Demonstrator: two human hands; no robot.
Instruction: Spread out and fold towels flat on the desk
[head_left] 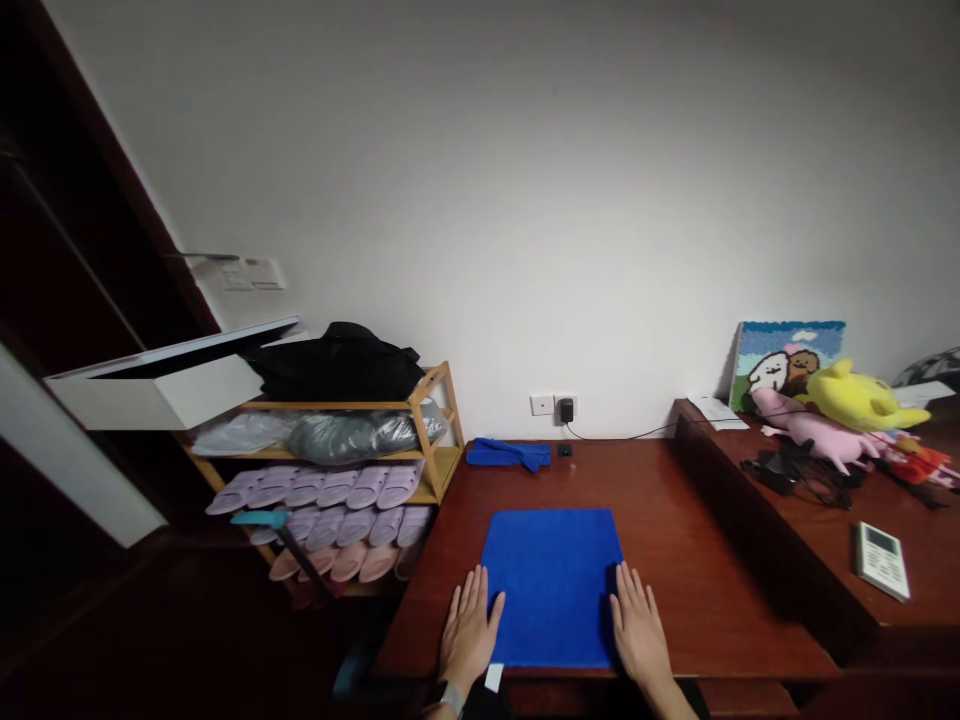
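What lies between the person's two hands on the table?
A flat blue cloth lies on the table between the left hand and the right hand, one at each side edge, as the head view shows.

A home, slipper rack (pixel 448 472), plush toys (pixel 851 397)

Passage is offered on the desk (pixel 697 590) between blue mat (pixel 553 585) and raised side desk (pixel 825 535). Rear-left corner is taken by folded blue cloth (pixel 499 454); left side is flanked by shoe rack (pixel 448 470).
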